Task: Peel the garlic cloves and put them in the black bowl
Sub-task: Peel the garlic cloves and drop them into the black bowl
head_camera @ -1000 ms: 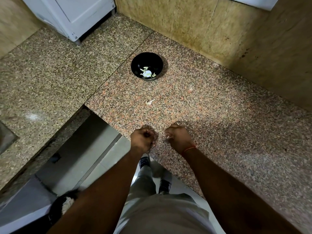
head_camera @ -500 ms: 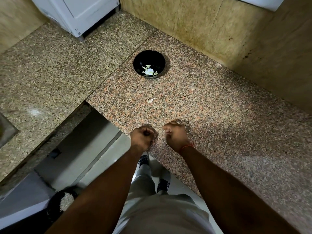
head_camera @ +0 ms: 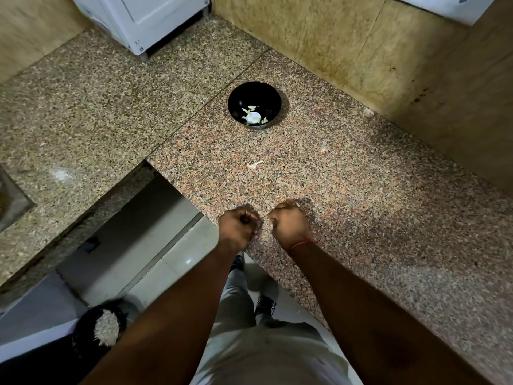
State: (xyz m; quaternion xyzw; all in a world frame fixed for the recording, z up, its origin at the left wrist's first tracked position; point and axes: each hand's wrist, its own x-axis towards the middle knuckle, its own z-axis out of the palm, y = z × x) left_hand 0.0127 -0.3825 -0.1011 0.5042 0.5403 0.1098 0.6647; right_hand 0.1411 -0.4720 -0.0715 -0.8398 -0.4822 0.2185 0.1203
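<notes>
The black bowl (head_camera: pixel 231 107) stands on the granite counter (head_camera: pixel 361 204) far ahead of me, with several pale peeled garlic cloves (head_camera: pixel 253 115) in it. One unpeeled clove (head_camera: pixel 254 165) lies loose on the counter between the bowl and my hands. My left hand (head_camera: pixel 238 227) and my right hand (head_camera: pixel 288 225) hover side by side over the counter's front edge, a small gap between them. Both have their fingers curled tight, as if round a small garlic piece. The fingers hide what they hold.
A white appliance (head_camera: pixel 144 20) stands at the back left and tan tiled walls (head_camera: pixel 347 51) close the corner behind the bowl. A sink edge (head_camera: pixel 11 201) shows at far left. Below the counter gap, a dark bin (head_camera: pixel 107 327) holding pale scraps stands on the floor.
My hands stay at the counter's edge. The right hand's fingers have curled in tighter, hiding the pale bit seen at its fingertips earlier. The view has tilted slightly.
</notes>
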